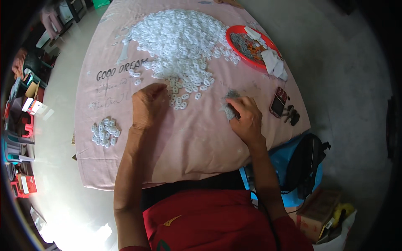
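A large heap of small white plastic pieces [180, 39] covers the far middle of a table under a pink cloth [188, 138]. My left hand [148, 104] rests palm down at the near edge of the heap, fingers reaching among loose white pieces [184, 97]; what its fingertips hold is hidden. My right hand [245, 115] is closed over a small pile of grey metal parts [229, 104] on the cloth. A small separate cluster of white pieces [105, 131] lies near the table's left edge.
A red round tray [234, 35] with grey metal parts and white paper scraps sits far right. A dark red phone [278, 101] and black keys [292, 115] lie right of my hand. A blue-black bag [301, 163] and cardboard box [320, 209] stand on the floor.
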`<action>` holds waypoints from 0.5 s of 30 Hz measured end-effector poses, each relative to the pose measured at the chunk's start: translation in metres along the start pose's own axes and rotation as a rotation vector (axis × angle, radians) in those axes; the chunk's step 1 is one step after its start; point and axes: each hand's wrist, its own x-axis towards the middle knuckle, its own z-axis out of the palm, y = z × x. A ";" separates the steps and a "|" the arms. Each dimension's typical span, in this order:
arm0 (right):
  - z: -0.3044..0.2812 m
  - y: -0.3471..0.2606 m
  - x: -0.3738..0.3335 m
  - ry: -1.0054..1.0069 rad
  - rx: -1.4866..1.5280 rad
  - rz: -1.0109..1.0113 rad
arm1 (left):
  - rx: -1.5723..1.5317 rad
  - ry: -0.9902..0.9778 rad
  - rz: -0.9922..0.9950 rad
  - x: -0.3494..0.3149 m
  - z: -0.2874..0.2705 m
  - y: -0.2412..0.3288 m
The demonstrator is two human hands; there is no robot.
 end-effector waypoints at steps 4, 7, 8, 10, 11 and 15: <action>0.000 0.003 0.001 -0.051 0.037 -0.012 | -0.033 -0.062 -0.059 -0.001 -0.005 -0.006; -0.001 0.006 0.001 -0.076 0.037 -0.016 | -0.285 -0.082 -0.109 -0.007 -0.008 0.007; -0.001 0.007 0.001 -0.076 0.023 -0.019 | -0.367 -0.145 -0.212 -0.011 -0.011 0.016; 0.000 0.011 -0.002 -0.032 0.039 -0.004 | -0.437 -0.207 -0.314 -0.021 -0.013 0.033; 0.001 0.012 -0.003 0.006 0.045 0.008 | -0.547 -0.221 -0.428 -0.027 -0.012 0.038; 0.000 0.012 -0.003 0.110 0.041 0.060 | -0.684 -0.241 -0.530 -0.052 -0.011 0.048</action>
